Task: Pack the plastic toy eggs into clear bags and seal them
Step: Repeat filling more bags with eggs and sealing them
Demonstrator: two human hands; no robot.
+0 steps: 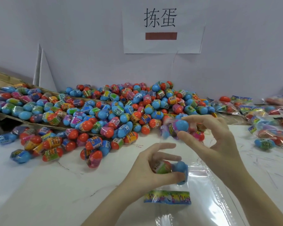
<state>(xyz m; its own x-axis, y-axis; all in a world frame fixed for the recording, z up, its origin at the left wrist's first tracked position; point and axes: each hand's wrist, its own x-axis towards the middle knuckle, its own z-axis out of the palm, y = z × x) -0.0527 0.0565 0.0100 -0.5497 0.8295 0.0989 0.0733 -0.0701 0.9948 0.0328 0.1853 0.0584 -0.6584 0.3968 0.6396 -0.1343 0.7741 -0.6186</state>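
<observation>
Both hands are curled round eggs: left hand (155,167) grips two, right hand (207,134) pinches one above the slippery, floppy clear bag (201,190); best held at its mouth.

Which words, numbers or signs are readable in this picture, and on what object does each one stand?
"拣蛋": large black characters on the white paper sign on the wall, above a plain red-brown bar.
"6": on white label patches of several eggs in the egg pile, barely legible.
Other egg wrapper print: too small to read.
Colourful header card of the clear bag: blurred, unreadable.
</observation>
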